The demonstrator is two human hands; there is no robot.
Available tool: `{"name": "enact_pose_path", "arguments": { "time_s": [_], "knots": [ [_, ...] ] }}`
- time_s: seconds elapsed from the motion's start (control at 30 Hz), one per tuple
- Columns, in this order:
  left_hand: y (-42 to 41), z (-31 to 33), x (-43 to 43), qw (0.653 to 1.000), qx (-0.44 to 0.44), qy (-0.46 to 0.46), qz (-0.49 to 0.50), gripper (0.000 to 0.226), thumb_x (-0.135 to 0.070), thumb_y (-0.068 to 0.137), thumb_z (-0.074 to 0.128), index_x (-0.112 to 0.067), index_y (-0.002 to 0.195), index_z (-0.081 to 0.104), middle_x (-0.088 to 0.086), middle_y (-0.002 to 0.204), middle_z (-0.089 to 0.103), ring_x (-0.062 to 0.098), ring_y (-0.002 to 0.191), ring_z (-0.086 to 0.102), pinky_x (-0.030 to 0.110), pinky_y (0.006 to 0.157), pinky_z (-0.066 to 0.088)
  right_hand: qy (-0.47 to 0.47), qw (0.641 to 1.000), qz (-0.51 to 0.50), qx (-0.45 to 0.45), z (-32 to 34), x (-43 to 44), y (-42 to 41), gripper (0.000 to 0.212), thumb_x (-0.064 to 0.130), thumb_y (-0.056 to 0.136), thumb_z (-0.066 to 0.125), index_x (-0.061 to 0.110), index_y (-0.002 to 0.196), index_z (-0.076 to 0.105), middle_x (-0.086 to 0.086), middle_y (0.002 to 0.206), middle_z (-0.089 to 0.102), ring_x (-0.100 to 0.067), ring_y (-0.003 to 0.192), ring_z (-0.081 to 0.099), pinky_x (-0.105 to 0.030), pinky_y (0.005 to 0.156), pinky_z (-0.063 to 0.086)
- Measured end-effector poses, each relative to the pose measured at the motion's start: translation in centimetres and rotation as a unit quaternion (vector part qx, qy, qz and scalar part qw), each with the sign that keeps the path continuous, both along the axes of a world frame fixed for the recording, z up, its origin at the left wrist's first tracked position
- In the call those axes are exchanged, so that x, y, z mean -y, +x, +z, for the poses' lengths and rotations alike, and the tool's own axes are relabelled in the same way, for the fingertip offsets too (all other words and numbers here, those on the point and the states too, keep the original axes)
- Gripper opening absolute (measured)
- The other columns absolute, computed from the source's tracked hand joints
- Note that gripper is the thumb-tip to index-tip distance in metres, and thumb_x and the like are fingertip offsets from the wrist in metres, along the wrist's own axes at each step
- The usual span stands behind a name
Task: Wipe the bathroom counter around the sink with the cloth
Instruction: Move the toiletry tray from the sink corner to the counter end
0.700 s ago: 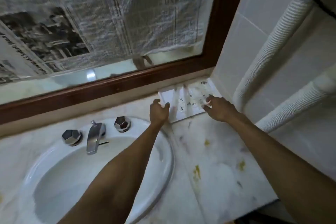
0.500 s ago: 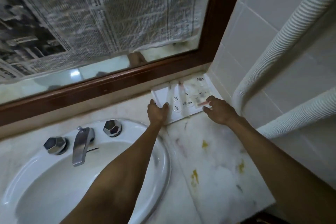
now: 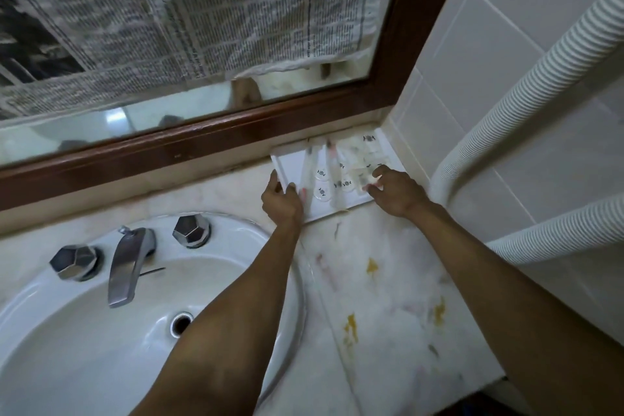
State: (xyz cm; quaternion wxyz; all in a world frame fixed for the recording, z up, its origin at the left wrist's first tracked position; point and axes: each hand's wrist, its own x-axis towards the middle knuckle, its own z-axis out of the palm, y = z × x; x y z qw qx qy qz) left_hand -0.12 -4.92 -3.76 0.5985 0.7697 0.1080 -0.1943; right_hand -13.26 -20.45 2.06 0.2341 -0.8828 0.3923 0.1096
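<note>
at the far left sits the white sink (image 3: 84, 348), its faucet (image 3: 130, 263) between two faceted knobs, untouched. moving right, the left hand (image 3: 282, 201) has its fingers hooked over the near left corner of a shallow white tray (image 3: 290, 162) that lies in the back corner of the counter (image 3: 388, 314), tight against the mirror frame (image 3: 236, 135) and the tiled wall. further right, the right hand (image 3: 396, 192) rests on the tray's right side, fingers spread among small blurred packets; whether it has closed on the rim or only presses there i cannot tell. compared with a moment ago both hands sit in much the same places on the tray, and the tray looks unmoved, so the change is mostly a firmer hold rather than a lift. no cloth shows anywhere in view. i judge this as clearing the corner before wiping: yellow stains (image 3: 351, 329) dot the marble right of the basin, and none of it looks wiped yet.
</note>
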Motion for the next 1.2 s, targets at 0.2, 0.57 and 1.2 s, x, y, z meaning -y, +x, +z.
{"name": "enact_pose_path", "arguments": {
  "time_s": [0.2,0.57,1.2],
  "knots": [
    [0.2,0.2,-2.9,0.999,-0.01,-0.044,0.02,0.053,0.001,0.092,0.063,-0.012,0.142,0.056,0.006,0.091,0.063,0.008,0.061,0.047,0.003,0.049,0.042,0.025,0.998,-0.008,0.055,0.0,-0.3,-0.6,0.058,0.037,0.097,0.054,0.008,0.145,0.037,-0.017,0.145,0.046,-0.033,0.134,0.043,-0.04,0.109,0.037],
    [-4.1,8.6,-18.0,0.995,0.034,-0.095,0.016,0.044,0.007,0.085,0.057,-0.01,0.123,0.07,0.01,0.11,0.074,0.02,0.082,0.069,0.021,0.063,0.057,0.184,0.971,-0.09,0.12,1.4,-6.9,-3.5,0.088,0.06,0.09,0.055,0.007,0.15,0.019,-0.015,0.15,0.042,-0.035,0.132,0.047,-0.04,0.103,0.042],
    [-8.8,17.9,-49.4,0.953,0.116,-0.101,0.26,0.06,-0.011,0.071,0.089,-0.01,0.127,0.066,0.006,0.116,0.071,0.02,0.095,0.071,0.033,0.078,0.061,0.21,0.912,0.193,0.294,12.9,-35.7,7.4,0.064,0.04,0.084,0.072,0.018,0.136,0.042,0.005,0.117,0.058,-0.017,0.103,0.057,-0.037,0.091,0.048]
  ]
}}
